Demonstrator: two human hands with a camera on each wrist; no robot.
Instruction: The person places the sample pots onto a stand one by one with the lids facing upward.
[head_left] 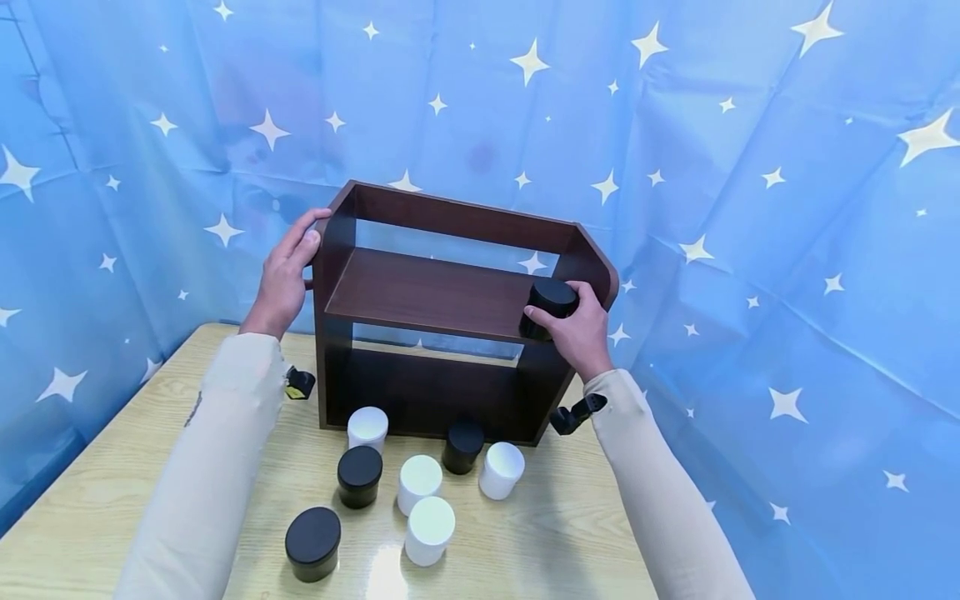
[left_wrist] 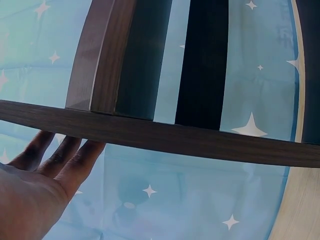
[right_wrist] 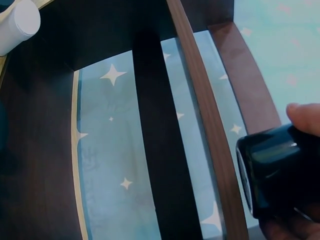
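Observation:
A dark brown two-tier wooden shelf (head_left: 435, 287) stands on the table. My left hand (head_left: 279, 279) touches its left side panel (left_wrist: 200, 142) from outside, fingers (left_wrist: 80, 162) fairly straight with their tips against the wood. At the right end of the upper board, my right hand (head_left: 583, 333) grips a black lidded jar (head_left: 551, 302) between thumb and fingers. The right wrist view shows this jar (right_wrist: 275, 170) beside the board's front edge (right_wrist: 207, 115); whether it touches the board I cannot tell. Several white jars (head_left: 429, 533) and three black jars (head_left: 312, 543) stand in front of the shelf.
The light wooden table (head_left: 112, 500) carries everything. A blue curtain with white stars (head_left: 480, 100) hangs behind and along both sides. One black jar (head_left: 462, 446) and one white jar (head_left: 367, 427) stand close to the shelf's base.

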